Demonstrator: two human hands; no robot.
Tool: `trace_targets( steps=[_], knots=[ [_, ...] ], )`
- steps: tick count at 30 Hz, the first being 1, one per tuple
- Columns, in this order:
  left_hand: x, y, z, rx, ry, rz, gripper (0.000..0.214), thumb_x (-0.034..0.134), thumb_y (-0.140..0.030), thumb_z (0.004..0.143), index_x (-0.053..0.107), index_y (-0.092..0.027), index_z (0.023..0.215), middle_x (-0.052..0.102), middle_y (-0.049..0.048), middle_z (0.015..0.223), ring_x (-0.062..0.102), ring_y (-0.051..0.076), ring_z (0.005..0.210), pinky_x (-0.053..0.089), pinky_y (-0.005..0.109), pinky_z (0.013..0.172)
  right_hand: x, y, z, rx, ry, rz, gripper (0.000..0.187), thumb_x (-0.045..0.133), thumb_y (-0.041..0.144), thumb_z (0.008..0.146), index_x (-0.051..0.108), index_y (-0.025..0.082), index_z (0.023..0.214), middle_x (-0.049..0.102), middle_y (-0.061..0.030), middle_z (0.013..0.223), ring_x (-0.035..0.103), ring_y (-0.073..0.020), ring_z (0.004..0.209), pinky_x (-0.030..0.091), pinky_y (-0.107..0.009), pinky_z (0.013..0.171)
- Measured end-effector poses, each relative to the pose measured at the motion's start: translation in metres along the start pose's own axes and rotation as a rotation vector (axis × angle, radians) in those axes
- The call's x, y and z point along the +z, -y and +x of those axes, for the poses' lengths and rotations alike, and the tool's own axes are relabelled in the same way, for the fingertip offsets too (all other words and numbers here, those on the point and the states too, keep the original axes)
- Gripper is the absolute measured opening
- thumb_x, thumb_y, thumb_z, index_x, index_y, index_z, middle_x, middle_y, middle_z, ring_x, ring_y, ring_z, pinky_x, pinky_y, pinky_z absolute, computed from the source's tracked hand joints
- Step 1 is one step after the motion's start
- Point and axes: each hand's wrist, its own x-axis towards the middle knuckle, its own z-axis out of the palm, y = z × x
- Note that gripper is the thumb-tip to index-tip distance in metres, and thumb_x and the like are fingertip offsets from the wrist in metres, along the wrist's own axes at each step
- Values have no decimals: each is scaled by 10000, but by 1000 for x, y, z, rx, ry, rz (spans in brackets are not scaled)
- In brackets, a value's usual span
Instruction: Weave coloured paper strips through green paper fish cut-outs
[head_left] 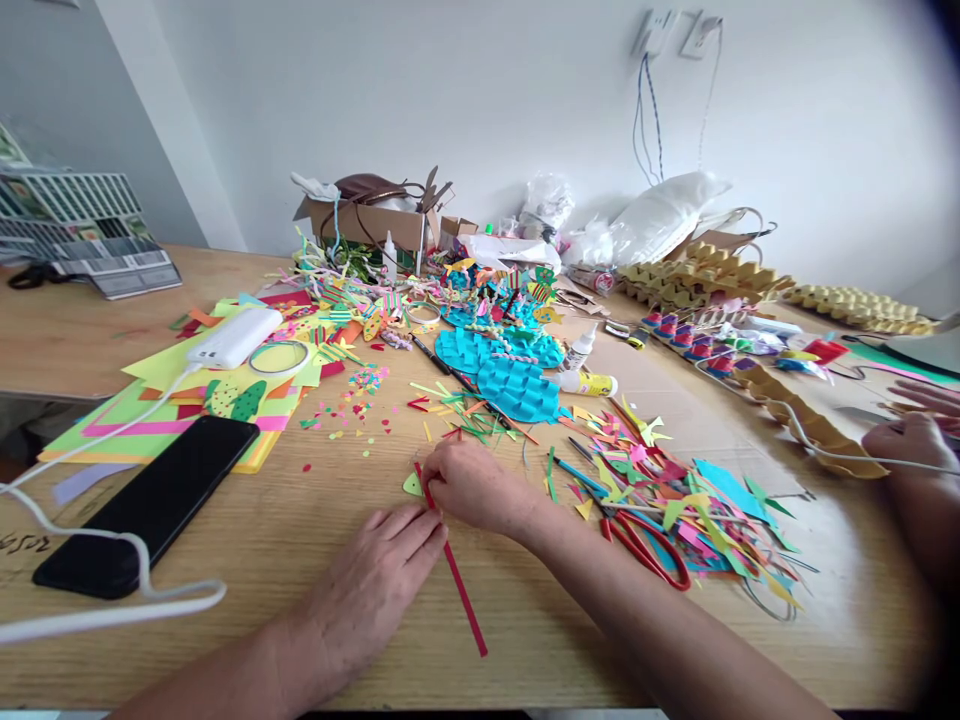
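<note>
My left hand [375, 580] lies flat on the wooden table [525, 640], fingers stretched out and together, with the fingertips touching a long red paper strip [461, 590]. My right hand [472, 487] is closed in a pinch on the upper part of that strip. Just left of it sits a small light-green paper shape [412, 485], partly under the strip. Red-handled scissors [645, 545] rest to the right of my right forearm.
A black phone [150, 505] and a white power bank [234, 337] with cable lie at left on coloured paper sheets. Blue scalloped paper pieces [510, 380], glue bottles [589, 382] and piles of scraps [675, 490] fill the middle. Another person's hands [911, 435] are at the right edge.
</note>
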Motion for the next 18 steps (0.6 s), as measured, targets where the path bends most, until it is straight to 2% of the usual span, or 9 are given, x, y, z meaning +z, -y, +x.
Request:
trace_targets(
  steps=[7, 12, 15, 18],
  knots=[
    [0, 1, 1, 0, 23, -14, 332, 358, -74, 871, 556, -127, 1133, 621, 76, 1139, 546, 226, 1034, 457, 360, 831, -3, 1, -6, 0, -4, 8, 266, 453, 115, 669, 698, 170, 756, 690, -52, 759, 595, -149, 700, 352, -217, 576],
    [-6, 1, -1, -32, -18, -159, 410, 332, -17, 824, 562, -141, 1140, 602, 77, 1174, 538, 225, 1061, 453, 364, 886, -10, -16, -12, 71, -155, 64, 284, 407, 100, 741, 661, 173, 844, 660, -51, 887, 575, -140, 788, 362, -211, 654],
    [-16, 7, -4, -195, -52, -447, 482, 308, -4, 792, 553, -188, 1165, 573, 51, 1211, 518, 179, 1101, 408, 311, 957, -10, -28, -16, 110, -184, 78, 244, 433, 115, 751, 646, 168, 858, 647, -60, 886, 569, -151, 793, 353, -220, 644],
    [-25, 16, -7, -499, -52, -813, 402, 386, -99, 797, 577, -223, 1129, 605, 40, 1149, 539, 195, 1071, 415, 306, 938, -7, -33, -18, 120, -163, 83, 227, 445, 131, 763, 640, 174, 873, 645, -55, 870, 567, -148, 772, 343, -219, 620]
  ],
)
